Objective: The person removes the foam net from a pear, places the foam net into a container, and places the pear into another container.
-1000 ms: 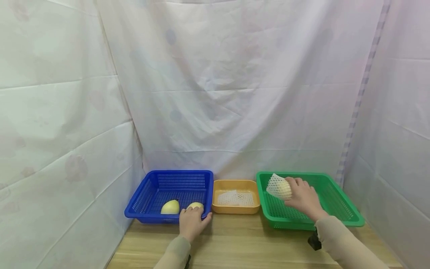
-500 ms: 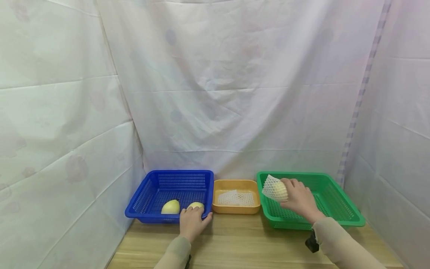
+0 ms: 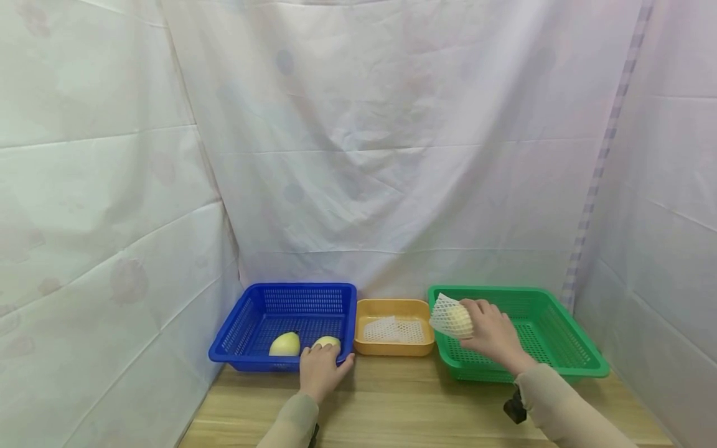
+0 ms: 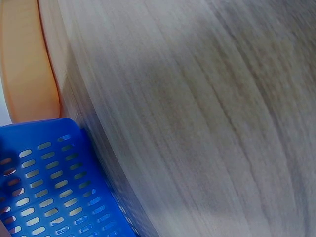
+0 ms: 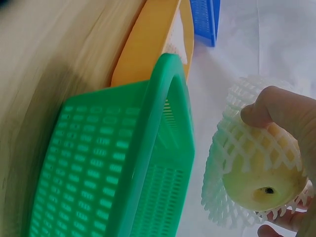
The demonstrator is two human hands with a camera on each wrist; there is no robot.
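Note:
My right hand [image 3: 494, 333] holds a pale yellow pear [image 5: 259, 185] over the left side of the green basket [image 3: 582, 348]. A white foam net sleeve [image 5: 221, 163] wraps the pear, its loose end pointing left. In the right wrist view the thumb presses the net and other fingers lie underneath. My left hand [image 3: 319, 376] rests over the front rim of the blue basket [image 3: 226, 354], thumb spread along the rim. Its fingertips lie at a bare pear [image 3: 327, 341], partly hidden by them. Another bare pear [image 3: 285, 345] sits to its left in that basket.
Between the baskets stands a small orange tray [image 3: 393, 350] with white foam netting [image 3: 394, 330] in it. All three stand on a wooden table [image 3: 403, 404]. White curtains [image 3: 358, 155] close off the back and both sides.
My right hand has moved left and slightly down with the netted pear, from over the green basket's middle toward its left rim. My left hand has stayed in place.

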